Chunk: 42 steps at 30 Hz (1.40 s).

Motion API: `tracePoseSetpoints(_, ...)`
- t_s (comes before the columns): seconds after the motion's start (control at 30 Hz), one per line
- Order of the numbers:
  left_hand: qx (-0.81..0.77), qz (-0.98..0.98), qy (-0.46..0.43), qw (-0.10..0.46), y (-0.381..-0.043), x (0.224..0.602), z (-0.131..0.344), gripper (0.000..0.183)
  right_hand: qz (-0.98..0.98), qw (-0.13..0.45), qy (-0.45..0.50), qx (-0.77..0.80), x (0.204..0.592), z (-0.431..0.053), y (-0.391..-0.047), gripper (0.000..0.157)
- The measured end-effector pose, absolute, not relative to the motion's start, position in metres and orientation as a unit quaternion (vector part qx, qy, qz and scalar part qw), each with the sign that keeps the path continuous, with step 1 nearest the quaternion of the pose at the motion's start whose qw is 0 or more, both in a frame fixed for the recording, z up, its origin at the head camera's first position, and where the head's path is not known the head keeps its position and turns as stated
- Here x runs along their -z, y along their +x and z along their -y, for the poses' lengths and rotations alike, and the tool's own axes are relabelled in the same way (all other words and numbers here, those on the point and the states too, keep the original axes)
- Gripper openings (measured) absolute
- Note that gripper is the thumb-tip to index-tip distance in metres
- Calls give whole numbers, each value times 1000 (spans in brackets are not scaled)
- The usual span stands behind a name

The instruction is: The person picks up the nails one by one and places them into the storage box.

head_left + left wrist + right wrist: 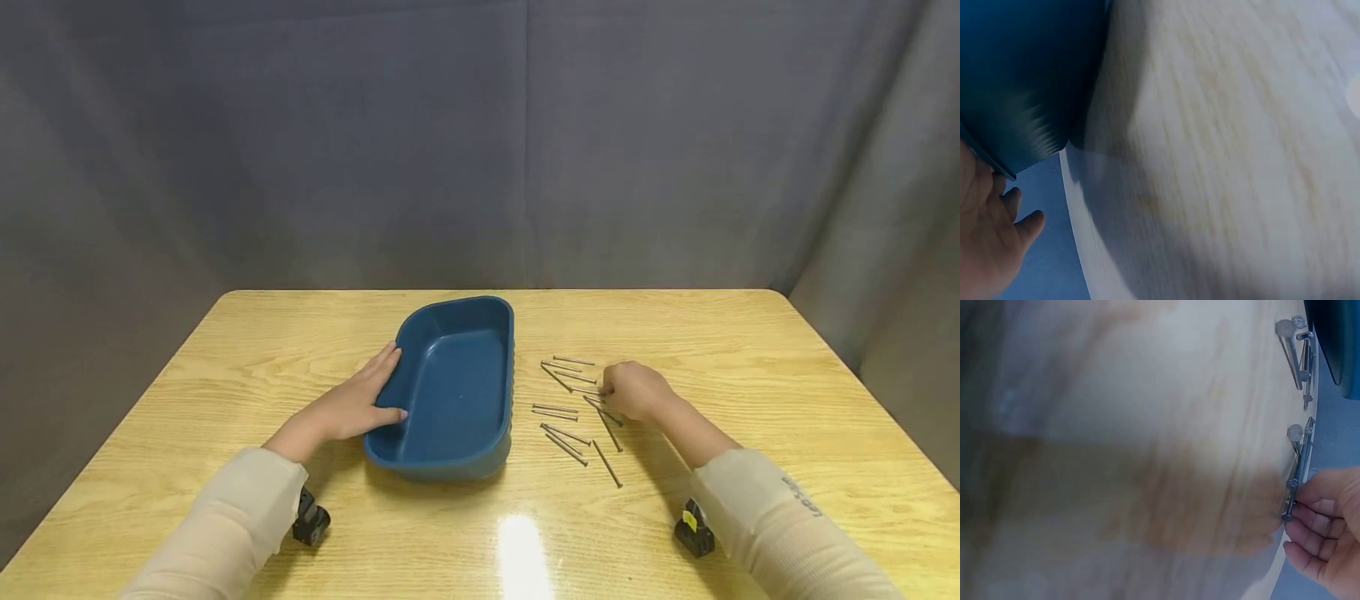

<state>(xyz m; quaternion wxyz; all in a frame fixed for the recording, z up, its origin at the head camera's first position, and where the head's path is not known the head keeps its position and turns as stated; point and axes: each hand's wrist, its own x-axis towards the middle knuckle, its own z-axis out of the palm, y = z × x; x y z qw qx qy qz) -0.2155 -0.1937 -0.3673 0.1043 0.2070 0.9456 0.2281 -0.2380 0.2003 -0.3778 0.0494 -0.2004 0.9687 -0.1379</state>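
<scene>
A dark blue plastic basin (461,383) stands on the table, its wall (1029,69) large in the left wrist view. Across its left rim lies my left hand (352,404), fingers spread and mostly straight, with the thumb reaching over the inside. To the right of the basin several long metal nails (555,414) are scattered. My right hand (637,392) is down among them, fingers curled, pinching a nail (587,392) at its right end. In the right wrist view, nail heads (1295,433) show beside the fingertips (1300,509), partly covering the pinch.
The wooden table (300,333) has rounded far corners, and a grey curtain (450,150) hangs behind it. Small black cameras (310,521) sit at both wrists. One loose nail (607,464) lies nearest the front.
</scene>
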Motion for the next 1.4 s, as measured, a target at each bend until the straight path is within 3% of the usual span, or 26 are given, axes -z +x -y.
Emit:
tracePoseSetpoints(0.27, -229, -943, 221, 100, -216, 370, 192, 85, -969, 60, -191, 146, 378, -206, -239, 35)
tracePoseSetpoints(0.7, -246, -940, 209, 108, -217, 369, 186, 86, -965, 63, -190, 170, 376, -218, -235, 17)
tracePoseSetpoints(0.97, -249, -940, 207, 112, -217, 370, 185, 85, -955, 46, -219, 195, 381, -224, -237, 24)
tracePoseSetpoints(1.2, -252, -939, 207, 109, -217, 370, 185, 85, -960, 65, -194, 193, 379, -224, -237, 9)
tracePoseSetpoints(1.4, -253, -939, 203, 111, -217, 369, 182, 84, -963, 62, -189, 179, 379, -222, -237, 6)
